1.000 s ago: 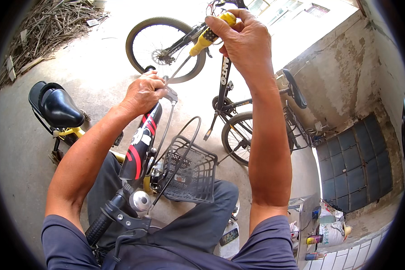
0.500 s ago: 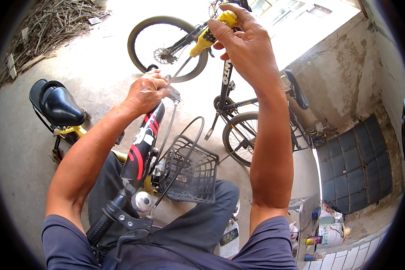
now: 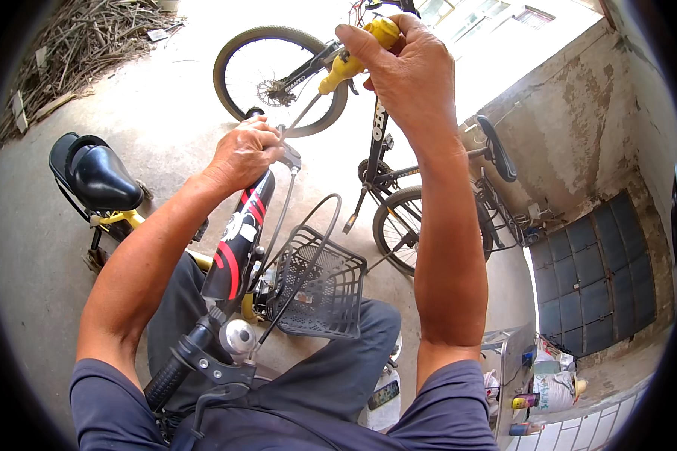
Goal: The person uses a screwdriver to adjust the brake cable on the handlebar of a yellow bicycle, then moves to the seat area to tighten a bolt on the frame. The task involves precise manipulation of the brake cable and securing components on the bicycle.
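A yellow-handled screwdriver (image 3: 344,68) is in my right hand (image 3: 417,79), thumb lifted along one side and fingers curled round the handle's end. Its shaft slants down to the brake lever bracket (image 3: 290,156) on the far part of a child's bicycle handlebar. My left hand (image 3: 247,152) is closed round the handlebar beside that bracket, close to the screwdriver's tip. Between my arms lies the black handlebar pad (image 3: 235,259) with red and white print. A silver bell (image 3: 238,337) and a black grip (image 3: 167,382) are at the near end.
A black basket (image 3: 320,301) hangs on the small bicycle's front. Its black saddle (image 3: 98,173) is to the left. Ahead stands a larger black bicycle (image 3: 376,143). Sticks (image 3: 75,52) are piled at far left; a dark metal panel (image 3: 598,274) leans at the right wall.
My right hand has shifted its hold on the screwdriver handle, with the thumb moving up and left. The left hand and handlebar stay in place.
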